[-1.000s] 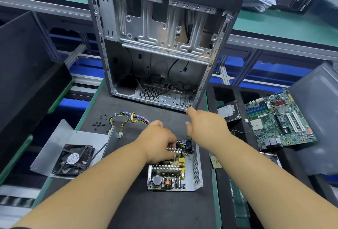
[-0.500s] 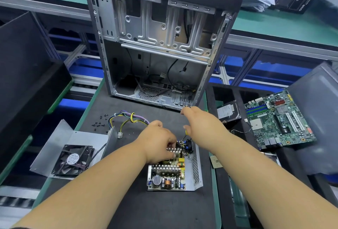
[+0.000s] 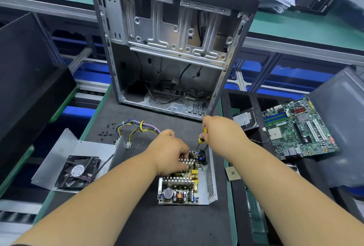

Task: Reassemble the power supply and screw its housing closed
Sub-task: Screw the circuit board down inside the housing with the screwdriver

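Setting: factory bench line with green-edged tables; the work lies on a black mat on the table (image 3: 137, 224), an emptied PC case (image 3: 169, 49) standing just beyond both hands.
Far left of the hands: power supply cover (image 3: 78, 153), a bent sheet-metal lid lying flat with its fan (image 3: 77, 172) on it. Likely light, stiff, sharp at the edges; take it by the folded sides, not the fan.
Beyond the left hand: loose screws (image 3: 106, 130) scattered on the mat, tiny and apt to roll; the cable bundle (image 3: 137, 127) loops from the supply, soft and springy.
Left hand (image 3: 170, 153): fingers curled down onto the finned heatsink at the far end of the power supply board (image 3: 179, 184), steadying it.
Task's thing: the board sits in its open metal tray (image 3: 211, 178), directly under and just nearer than both hands. Judged moderately heavy for its size, rigid but fragile on top: capacitors, coil and solder joints should not be pressed. Heatsinks and tray walls are the safe grips.
Right hand (image 3: 220, 133): fingers wrapped round a yellow-handled screwdriver (image 3: 201, 139), its tip down at the board's far corner, beside the left fingers.
Right of the hands: loose CPU (image 3: 232, 173), hard drive (image 3: 245, 120), motherboard (image 3: 297, 127) in a black tray.
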Demonstrator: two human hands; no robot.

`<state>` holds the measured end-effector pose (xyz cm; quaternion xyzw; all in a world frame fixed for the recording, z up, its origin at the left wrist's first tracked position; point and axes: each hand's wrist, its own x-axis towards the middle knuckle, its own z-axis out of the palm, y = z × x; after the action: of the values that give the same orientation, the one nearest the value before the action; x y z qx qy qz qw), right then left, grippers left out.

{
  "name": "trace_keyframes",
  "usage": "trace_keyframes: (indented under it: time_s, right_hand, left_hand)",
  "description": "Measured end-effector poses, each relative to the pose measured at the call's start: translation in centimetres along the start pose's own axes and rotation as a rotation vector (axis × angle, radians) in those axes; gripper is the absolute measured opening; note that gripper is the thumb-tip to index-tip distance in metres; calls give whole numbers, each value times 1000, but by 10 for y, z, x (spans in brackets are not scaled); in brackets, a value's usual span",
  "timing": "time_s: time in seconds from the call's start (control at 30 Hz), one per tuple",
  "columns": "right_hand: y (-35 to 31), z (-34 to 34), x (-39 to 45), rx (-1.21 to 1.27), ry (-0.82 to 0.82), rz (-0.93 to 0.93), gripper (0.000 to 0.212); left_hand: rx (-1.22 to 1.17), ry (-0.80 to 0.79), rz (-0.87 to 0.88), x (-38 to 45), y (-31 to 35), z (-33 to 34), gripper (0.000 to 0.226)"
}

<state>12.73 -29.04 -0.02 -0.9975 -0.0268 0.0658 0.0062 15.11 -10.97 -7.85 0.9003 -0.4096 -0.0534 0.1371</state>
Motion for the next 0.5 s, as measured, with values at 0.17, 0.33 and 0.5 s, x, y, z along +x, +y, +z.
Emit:
trace_keyframes:
  time_s: [0.17,0.33,0.5]
  right_hand:
    - [-4,7,0,22,35,55,29]
    - [-8,7,1,49,47,120,30]
    - [-10,8,-1,52,56,177,28]
  left_hand:
    - [12,-4,-6,-1,2,-2,26]
    - [26,-7,-2,-1,3,-4,26]
    - [26,1,-1,-1,3,-3,27]
